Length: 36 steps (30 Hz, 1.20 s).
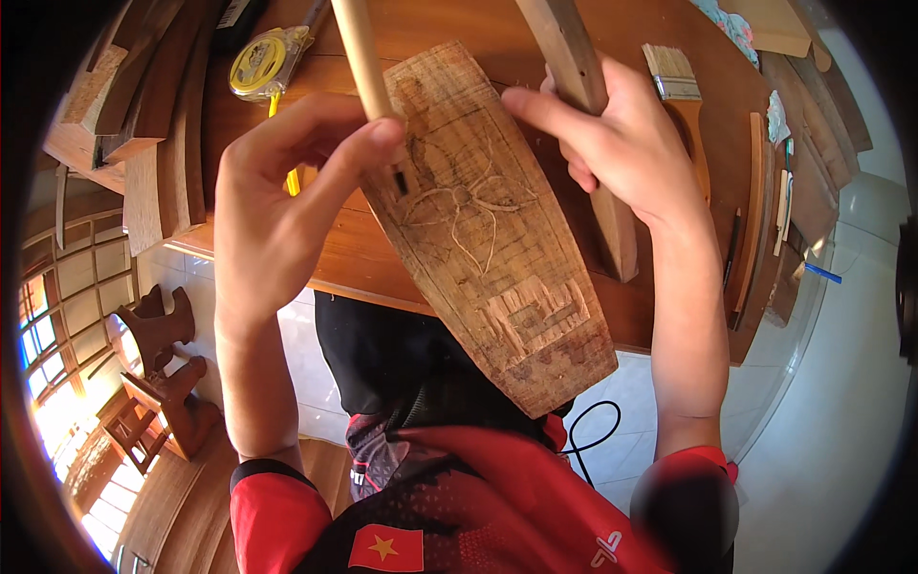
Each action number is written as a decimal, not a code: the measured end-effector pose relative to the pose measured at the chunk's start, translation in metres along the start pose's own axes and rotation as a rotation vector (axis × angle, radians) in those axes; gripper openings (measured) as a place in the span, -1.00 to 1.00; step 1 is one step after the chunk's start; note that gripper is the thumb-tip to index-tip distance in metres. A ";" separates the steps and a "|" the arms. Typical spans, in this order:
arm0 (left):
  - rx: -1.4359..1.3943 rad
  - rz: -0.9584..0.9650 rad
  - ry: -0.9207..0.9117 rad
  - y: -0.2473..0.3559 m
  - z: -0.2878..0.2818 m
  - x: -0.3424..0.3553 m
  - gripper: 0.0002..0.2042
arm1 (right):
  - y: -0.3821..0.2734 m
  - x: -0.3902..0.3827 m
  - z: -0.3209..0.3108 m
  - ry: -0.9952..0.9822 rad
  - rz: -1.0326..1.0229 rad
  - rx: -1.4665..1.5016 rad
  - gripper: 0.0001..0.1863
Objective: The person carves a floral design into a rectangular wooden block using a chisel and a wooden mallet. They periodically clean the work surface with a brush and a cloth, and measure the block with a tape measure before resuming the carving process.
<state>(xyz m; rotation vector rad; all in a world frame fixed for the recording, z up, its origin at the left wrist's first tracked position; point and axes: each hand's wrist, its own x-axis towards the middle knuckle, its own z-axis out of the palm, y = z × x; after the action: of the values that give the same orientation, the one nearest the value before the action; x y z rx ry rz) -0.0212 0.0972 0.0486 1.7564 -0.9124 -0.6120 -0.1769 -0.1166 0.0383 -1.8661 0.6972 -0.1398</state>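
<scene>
A tapered wooden board point(459, 244) lies slanted over the table's near edge, its lower end above my lap. A flower outline is cut into its middle, and a rectangular patch near the lower end is roughly chipped. My left hand point(287, 187) pinches a tool with a pale round wooden handle point(358, 53), apparently a chisel; its short dark tip point(401, 181) is over the board's left side by the flower. To the right of the board, my right hand point(626, 134) is wrapped round a thick wooden bar point(617, 234). The bar's upper end runs out of view.
On the brown table point(359, 277), a yellow tape measure point(263, 65) lies at the far left with its tape pulled out. A flat paintbrush point(671, 72) lies beyond my right hand. Wood pieces line both sides, and a blue pen point(822, 274) is at the right.
</scene>
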 end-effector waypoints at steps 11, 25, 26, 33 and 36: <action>-0.019 0.112 -0.076 -0.005 0.023 0.040 -0.75 | -0.005 -0.010 -0.004 0.080 -0.007 0.034 -0.67; 0.109 0.120 -0.322 0.025 0.026 0.071 -0.79 | 0.017 -0.051 -0.024 0.174 0.065 0.174 -0.63; 0.076 0.125 -0.299 0.020 0.028 0.073 -0.80 | 0.017 -0.051 -0.024 0.173 0.057 0.177 -0.63; 0.180 0.066 -0.300 0.022 0.030 0.077 -0.77 | 0.012 -0.054 -0.021 0.178 0.057 0.148 -0.62; 0.189 0.083 -0.293 0.022 0.031 0.078 -0.76 | 0.010 -0.054 -0.020 0.169 0.045 0.142 -0.62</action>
<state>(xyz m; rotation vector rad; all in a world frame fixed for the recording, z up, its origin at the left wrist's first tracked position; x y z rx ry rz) -0.0057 0.0131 0.0592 1.8133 -1.2752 -0.7619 -0.2330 -0.1070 0.0499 -1.7151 0.8230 -0.3128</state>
